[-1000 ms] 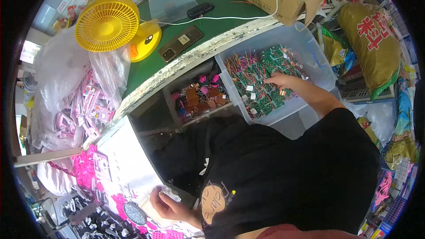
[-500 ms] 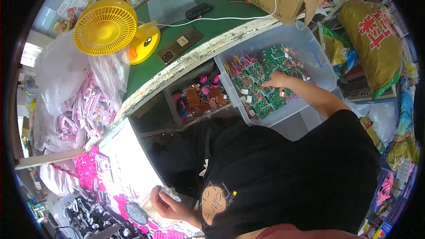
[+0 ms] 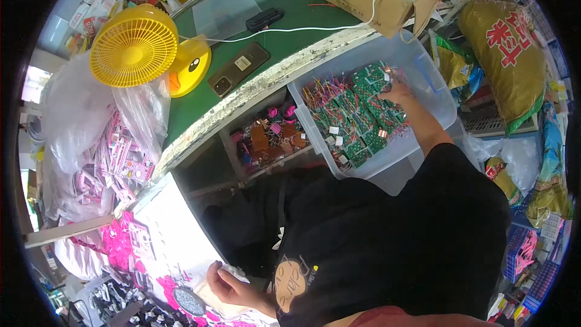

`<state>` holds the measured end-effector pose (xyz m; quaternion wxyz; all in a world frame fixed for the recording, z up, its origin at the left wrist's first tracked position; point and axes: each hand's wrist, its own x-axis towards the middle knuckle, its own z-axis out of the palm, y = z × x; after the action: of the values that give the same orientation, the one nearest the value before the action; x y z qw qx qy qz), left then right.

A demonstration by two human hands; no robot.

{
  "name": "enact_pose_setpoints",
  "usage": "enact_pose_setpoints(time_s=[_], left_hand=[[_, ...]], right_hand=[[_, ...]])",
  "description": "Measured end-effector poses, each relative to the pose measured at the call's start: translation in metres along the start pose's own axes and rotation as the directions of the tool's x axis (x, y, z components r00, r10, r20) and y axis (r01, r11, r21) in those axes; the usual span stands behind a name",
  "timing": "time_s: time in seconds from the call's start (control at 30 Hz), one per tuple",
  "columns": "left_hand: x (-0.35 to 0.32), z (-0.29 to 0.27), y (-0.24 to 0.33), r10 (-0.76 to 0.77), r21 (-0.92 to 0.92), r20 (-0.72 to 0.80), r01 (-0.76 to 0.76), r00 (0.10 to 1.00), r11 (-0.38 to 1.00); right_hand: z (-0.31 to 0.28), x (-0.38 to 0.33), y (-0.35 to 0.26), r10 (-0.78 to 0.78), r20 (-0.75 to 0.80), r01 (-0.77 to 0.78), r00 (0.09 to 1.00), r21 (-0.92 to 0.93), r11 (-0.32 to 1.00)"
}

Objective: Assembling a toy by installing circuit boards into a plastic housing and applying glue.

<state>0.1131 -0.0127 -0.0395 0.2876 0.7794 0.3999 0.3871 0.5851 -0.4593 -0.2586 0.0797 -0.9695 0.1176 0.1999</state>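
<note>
In the plastic bin (image 3: 438, 104): green circuit boards (image 3: 362, 122), long axes unclear, beneath right hand (image 3: 397, 93); left hand (image 3: 232, 285) half-curled; cannot tell either grasp.

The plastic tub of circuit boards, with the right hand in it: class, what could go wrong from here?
Thin wires stick out among the piled circuit boards, so the right hand might snag one and drag neighbouring boards along. The phone lies near the worn edge of the green table, so a knock could perhaps send it over.
</note>
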Motion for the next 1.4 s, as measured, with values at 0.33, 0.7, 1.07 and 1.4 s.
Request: enact_pose_setpoints(time_s=[0.33,0.7,1.07,1.4], left_hand=[[0.010,0.010,0.005,0.021,0.057,0.067,-0.025,0.998,0.998],[0.022,0.025,0.018,0.070,0.020,0.120,-0.073,0.990,0.997],[0.050,0.055,0.031,0.288,-0.249,0.266,-0.223,0.920,0.942],[0.037,0.066,0.056,0.390,-0.291,0.382,-0.291,0.838,0.911]], right_hand=[[0.016,0.063,0.025,-0.105,0.085,0.103,0.991,0.026,0.994],[-0.004,0.019,0.000,-0.156,-0.050,0.163,0.987,0.320,0.933],[-0.126,-0.004,0.123,-0.094,0.051,0.021,0.994,0.769,0.639],[-0.079,0.037,0.060,-0.362,0.152,0.082,0.920,0.827,0.556]])
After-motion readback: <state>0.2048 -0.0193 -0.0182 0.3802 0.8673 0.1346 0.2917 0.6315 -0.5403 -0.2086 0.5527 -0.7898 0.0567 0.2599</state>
